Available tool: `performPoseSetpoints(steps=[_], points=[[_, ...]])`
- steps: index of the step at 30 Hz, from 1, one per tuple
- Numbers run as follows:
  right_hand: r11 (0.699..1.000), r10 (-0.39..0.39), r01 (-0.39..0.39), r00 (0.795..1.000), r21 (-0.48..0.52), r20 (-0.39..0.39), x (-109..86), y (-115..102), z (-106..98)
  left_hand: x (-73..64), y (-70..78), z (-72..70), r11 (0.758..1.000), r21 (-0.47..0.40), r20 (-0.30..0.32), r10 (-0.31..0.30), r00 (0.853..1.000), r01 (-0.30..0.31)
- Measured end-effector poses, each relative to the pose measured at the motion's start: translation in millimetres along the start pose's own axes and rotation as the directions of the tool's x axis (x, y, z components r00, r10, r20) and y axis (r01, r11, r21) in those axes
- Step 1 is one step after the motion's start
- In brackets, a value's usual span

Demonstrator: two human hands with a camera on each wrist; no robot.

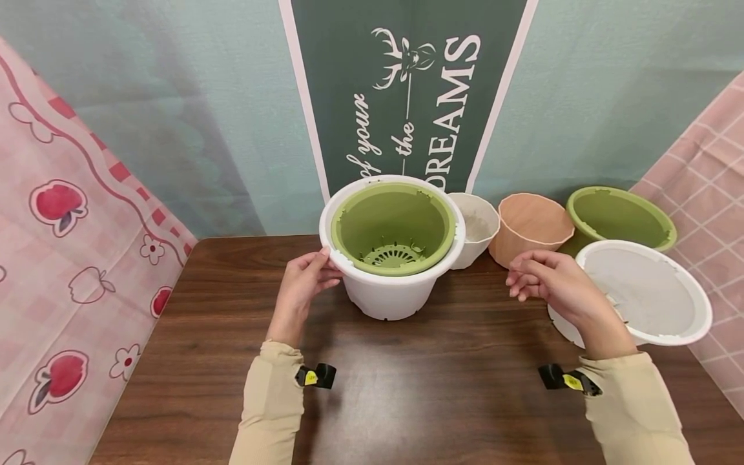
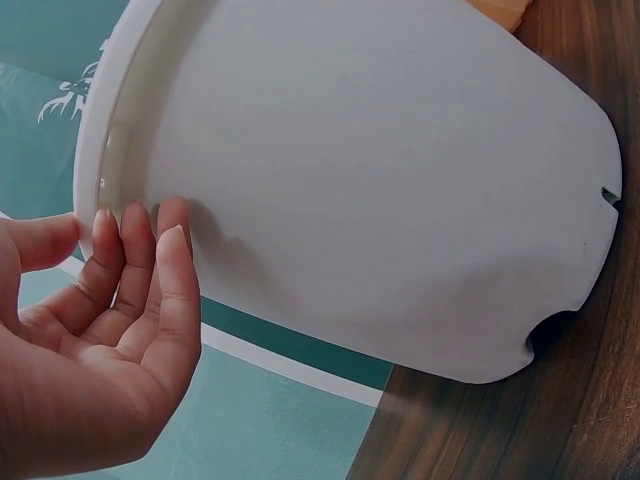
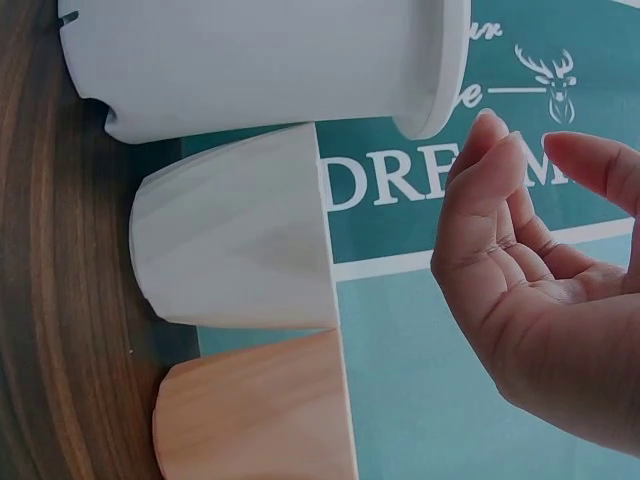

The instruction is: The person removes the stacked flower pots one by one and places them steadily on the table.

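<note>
White pot (image 1: 386,294) rim meets left hand (image 1: 302,284); right hand (image 1: 552,281) hovers apart.

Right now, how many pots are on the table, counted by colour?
White pots: 3 — big white pot, small white pot, tilted white pot
Green pots: 2 — green liner, green pot
Peach pot: 1
Total: 6

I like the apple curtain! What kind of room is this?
Probably a staged tabletop set, not a garden: a wooden table holding plastic flower pots, with hung cloths and a banner behind.
</note>
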State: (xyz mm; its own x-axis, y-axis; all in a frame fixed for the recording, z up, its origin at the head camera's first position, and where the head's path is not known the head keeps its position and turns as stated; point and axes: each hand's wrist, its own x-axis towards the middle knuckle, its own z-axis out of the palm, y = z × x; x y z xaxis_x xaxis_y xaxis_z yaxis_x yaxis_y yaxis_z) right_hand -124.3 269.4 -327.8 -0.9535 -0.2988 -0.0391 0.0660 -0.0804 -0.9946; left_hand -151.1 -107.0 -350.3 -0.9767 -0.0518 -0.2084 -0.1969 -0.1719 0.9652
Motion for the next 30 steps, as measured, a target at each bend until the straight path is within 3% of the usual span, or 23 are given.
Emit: performPoseSetpoints(steps=[19,30], points=[[0.998,-0.036,0.036,0.999,-0.06,0.009,20.1,-19.4,13.3,-1.2,-0.1,-0.5,1.0,-0.002,-0.008,-0.007,1.0,0.007],[0.999,-0.018,0.019,0.999,-0.029,0.03,26.5,-27.6,32.2,-1.1,0.3,0.1,1.0,-0.011,-0.003,-0.007,1.0,0.007]])
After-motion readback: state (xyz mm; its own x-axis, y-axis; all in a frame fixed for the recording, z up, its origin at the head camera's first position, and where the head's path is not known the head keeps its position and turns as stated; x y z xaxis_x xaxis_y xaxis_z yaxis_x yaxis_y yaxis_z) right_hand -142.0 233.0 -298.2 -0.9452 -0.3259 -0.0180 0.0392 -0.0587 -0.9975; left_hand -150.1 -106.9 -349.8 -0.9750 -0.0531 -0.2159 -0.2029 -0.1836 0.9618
